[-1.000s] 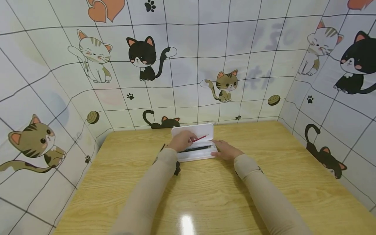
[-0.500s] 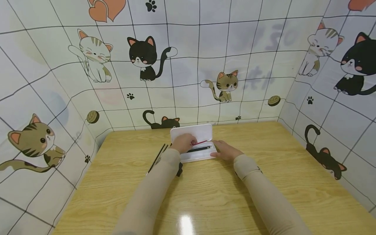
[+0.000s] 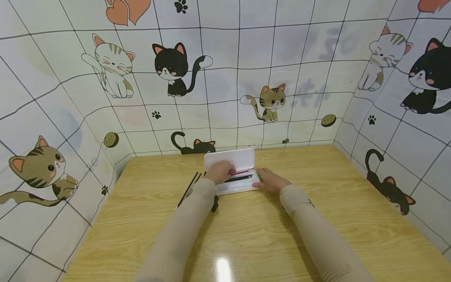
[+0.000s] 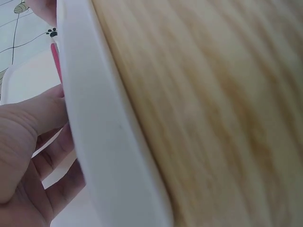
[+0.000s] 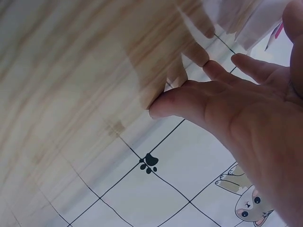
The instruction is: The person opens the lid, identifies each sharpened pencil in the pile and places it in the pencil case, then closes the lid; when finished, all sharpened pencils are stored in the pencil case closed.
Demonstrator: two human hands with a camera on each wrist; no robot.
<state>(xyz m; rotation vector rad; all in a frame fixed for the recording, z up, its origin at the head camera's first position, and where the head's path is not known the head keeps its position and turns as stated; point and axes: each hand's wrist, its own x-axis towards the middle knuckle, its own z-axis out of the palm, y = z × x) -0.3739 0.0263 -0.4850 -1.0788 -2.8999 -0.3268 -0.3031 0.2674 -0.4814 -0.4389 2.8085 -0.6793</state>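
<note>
A white pencil case (image 3: 232,192) lies on the table with its lid (image 3: 230,157) raised at the back. My left hand (image 3: 221,171) reaches over the left part of the case. Its thumb and fingers pinch the end of a slim red pencil (image 3: 242,172), also seen as a red pencil (image 4: 56,61) in the left wrist view. In front of the red pencil, a black pen or pencil (image 3: 241,178) lies inside the case. My right hand (image 3: 270,180) rests at the case's right end, fingers extended; the right wrist view shows these fingers (image 5: 189,99) against the glossy tabletop.
Thin black sticks (image 3: 187,190) lie left of the case, partly hidden by the left sleeve. A small black object (image 3: 215,203) shows beside that sleeve. The wooden table (image 3: 282,243) meets a cat-patterned wall covering (image 3: 225,117) at the back and sides.
My left hand has lowered the red pencil from near the lid into the case and shifted slightly right. The case has moved slightly left. My right hand stays at the case's right end.
</note>
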